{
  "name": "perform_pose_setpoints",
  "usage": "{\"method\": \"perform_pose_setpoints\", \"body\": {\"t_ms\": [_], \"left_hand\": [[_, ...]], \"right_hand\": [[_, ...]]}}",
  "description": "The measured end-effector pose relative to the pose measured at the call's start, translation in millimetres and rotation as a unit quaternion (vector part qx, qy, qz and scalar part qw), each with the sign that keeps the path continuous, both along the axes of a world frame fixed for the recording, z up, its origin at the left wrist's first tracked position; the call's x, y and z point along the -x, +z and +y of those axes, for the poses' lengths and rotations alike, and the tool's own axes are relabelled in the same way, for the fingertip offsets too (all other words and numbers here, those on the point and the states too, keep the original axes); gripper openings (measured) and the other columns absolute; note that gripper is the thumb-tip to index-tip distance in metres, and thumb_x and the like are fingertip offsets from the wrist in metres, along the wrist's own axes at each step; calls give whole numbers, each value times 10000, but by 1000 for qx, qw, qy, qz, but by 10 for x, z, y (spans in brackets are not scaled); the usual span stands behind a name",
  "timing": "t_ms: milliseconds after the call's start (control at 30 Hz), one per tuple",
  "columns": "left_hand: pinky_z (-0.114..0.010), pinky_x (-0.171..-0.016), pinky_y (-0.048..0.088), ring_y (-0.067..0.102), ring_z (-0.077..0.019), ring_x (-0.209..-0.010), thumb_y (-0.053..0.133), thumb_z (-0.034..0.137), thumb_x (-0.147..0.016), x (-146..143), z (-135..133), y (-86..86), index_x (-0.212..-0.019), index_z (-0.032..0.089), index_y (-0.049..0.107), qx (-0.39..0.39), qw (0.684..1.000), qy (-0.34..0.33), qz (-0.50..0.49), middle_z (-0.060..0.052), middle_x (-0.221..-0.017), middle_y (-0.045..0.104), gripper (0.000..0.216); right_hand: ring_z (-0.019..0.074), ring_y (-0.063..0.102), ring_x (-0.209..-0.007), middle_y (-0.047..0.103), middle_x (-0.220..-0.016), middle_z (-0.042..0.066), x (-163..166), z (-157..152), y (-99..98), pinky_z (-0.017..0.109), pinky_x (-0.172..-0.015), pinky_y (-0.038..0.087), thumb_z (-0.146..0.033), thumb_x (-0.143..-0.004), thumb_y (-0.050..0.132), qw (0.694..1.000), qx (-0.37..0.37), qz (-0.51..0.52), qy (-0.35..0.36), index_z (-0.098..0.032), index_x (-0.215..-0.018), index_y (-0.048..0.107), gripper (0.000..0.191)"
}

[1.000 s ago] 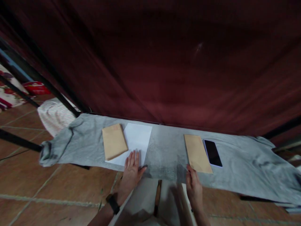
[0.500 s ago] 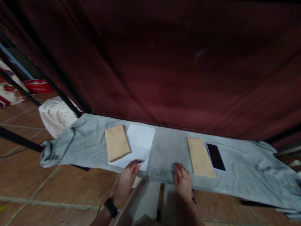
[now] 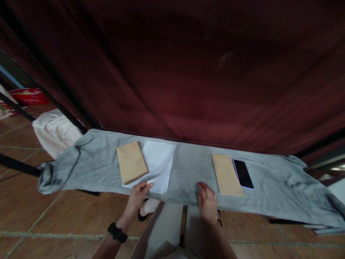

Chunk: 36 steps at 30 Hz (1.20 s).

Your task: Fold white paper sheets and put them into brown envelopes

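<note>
My left hand (image 3: pixel 138 194) pinches the near edge of a white sheet of paper (image 3: pixel 159 158) between thumb and fingers. That edge is lifted and curled, with more white paper lying beneath it. A stack of brown envelopes (image 3: pixel 131 163) overlaps the paper's left side. My right hand (image 3: pixel 207 203) rests on the grey cloth (image 3: pixel 185 169), its fingers stretched out and holding nothing. To the right of this hand lies a long brown envelope (image 3: pixel 228 175), apart from the fingers. A phone (image 3: pixel 243 174) with a dark screen and a pale purple edge sits beside that envelope.
The grey cloth covers a long, narrow bench in front of a dark red sheet wall (image 3: pixel 178 90). Black metal bars (image 3: pixel 20 165) frame the left end, where a striped cloth (image 3: pixel 58 131) hangs. My legs (image 3: pixel 165 226) are close to the bench's front edge, above a tiled floor (image 3: pixel 67 219).
My left hand has moved slightly left and now lifts the near edge of the paper, which curls up. My right hand stays resting on the cloth. The view has shifted slightly.
</note>
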<state>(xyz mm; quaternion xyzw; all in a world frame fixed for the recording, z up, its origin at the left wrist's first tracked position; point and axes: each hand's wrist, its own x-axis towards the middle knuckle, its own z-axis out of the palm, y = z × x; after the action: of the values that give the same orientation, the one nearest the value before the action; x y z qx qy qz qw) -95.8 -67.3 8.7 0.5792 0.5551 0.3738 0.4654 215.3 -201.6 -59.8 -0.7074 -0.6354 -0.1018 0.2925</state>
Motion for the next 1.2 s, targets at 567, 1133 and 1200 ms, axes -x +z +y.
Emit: {"method": "perform_pose_setpoints", "body": {"t_ms": [567, 1133, 1200], "left_hand": [[-377, -984, 548, 684, -204, -1101, 499, 356, -987, -1236, -329, 145, -1060, 233, 703, -242, 946, -201, 82, -67, -1167, 739, 249], [-488, -1107, 477, 581, -253, -1264, 687, 280, -900, -1621, -817, 3, -1184, 263, 668, -343, 844, -348, 223, -56, -1304, 674, 285], [-499, -1123, 461, 560, -258, -1294, 685, 251, -896, -1514, -789, -56, -1207, 257, 657, -346, 837, -345, 245, -59, -1343, 652, 313]], "right_hand": [[249, 618, -1182, 702, -1245, 103, 15, 30, 217, 441, -1053, 437, -325, -1034, 374, 977, 11, 213, -7, -209, -1255, 679, 394], [213, 646, -719, 725, -793, 67, -439, 317, 247, 312, -682, 526, -513, -758, 553, 847, 1, 525, -83, -157, -929, 736, 435], [221, 654, -739, 729, -799, 74, -477, 384, 213, 313, -685, 528, -500, -757, 541, 854, -8, 513, -87, -157, -920, 737, 427]]}}
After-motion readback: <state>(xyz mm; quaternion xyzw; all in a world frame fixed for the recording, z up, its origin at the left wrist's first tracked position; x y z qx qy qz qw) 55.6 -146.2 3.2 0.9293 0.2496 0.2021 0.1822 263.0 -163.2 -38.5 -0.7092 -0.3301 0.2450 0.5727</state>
